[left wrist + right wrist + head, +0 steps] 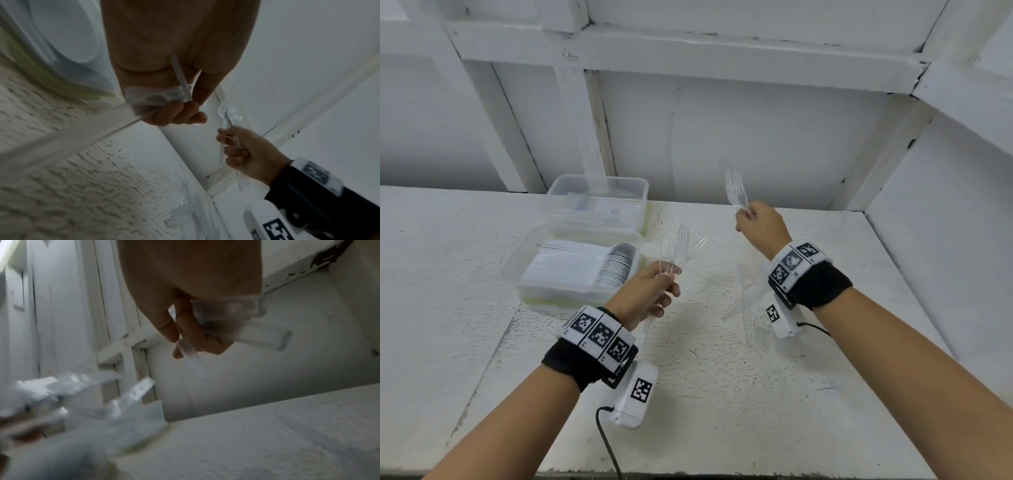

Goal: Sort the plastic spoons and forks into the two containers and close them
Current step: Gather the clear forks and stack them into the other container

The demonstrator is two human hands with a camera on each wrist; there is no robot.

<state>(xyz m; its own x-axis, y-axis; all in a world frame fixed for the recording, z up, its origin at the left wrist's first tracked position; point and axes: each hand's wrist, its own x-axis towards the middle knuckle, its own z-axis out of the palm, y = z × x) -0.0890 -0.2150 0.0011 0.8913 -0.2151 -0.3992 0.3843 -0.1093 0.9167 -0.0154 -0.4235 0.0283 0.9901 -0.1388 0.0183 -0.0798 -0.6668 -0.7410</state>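
Note:
Two clear plastic containers sit at the left of the shelf. The near container (pixel 541 291) holds a packed row of white cutlery, and the far container (pixel 599 185) stands behind it. My left hand (pixel 654 291) grips a few clear forks (pixel 681 245) just right of the near container, tines up. My right hand (pixel 760 226) is raised above the shelf and grips clear forks (pixel 736 190) by their handles. In the left wrist view my left hand's fingers (pixel 174 113) curl round the handles (pixel 180 76), with the right hand (pixel 246 151) beyond. More clear cutlery (pixel 748 308) lies on the shelf under my right wrist.
The white textured shelf (pixel 722 394) is closed in by a white panelled back wall (pixel 756 137) and a side wall (pixel 945 240) on the right. A black cable (pixel 606 442) hangs from the left wrist camera over the front edge.

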